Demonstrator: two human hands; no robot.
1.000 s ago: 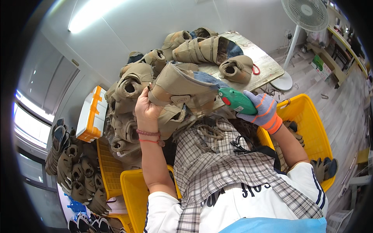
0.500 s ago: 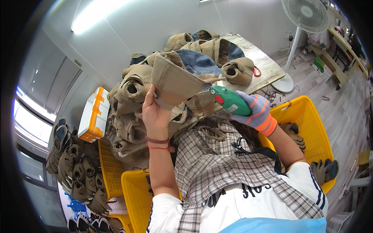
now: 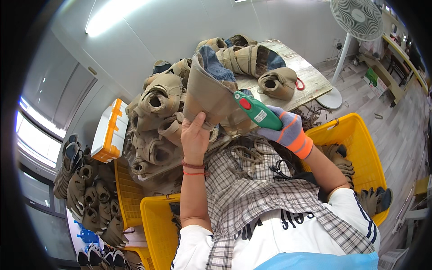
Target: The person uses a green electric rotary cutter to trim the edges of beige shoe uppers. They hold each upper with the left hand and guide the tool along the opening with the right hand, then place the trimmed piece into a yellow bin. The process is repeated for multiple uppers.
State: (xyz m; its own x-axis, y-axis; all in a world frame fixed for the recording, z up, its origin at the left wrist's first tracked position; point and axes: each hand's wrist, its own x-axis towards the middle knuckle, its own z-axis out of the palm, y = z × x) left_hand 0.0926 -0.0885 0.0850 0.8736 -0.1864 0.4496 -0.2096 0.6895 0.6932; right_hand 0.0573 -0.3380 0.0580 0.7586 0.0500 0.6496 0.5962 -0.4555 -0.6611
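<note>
Tan boot [image 3: 211, 96] is being gripped by the left hand [image 3: 194, 137]; the right hand [image 3: 284, 130], gloved, is closing around a green tool [image 3: 256, 110] touching it. Yellow bins [image 3: 355, 135] beside and below both hands are holding more boots. Beyond, the worktop [image 3: 310, 74] edge is lying bare.

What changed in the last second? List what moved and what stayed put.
The left hand turned the tan boot from lying sideways to standing steeper, its blue lining now at the top. The gloved right hand kept the green tool against the boot's side. Both grips held; the boot pile and yellow crate stayed put.
</note>
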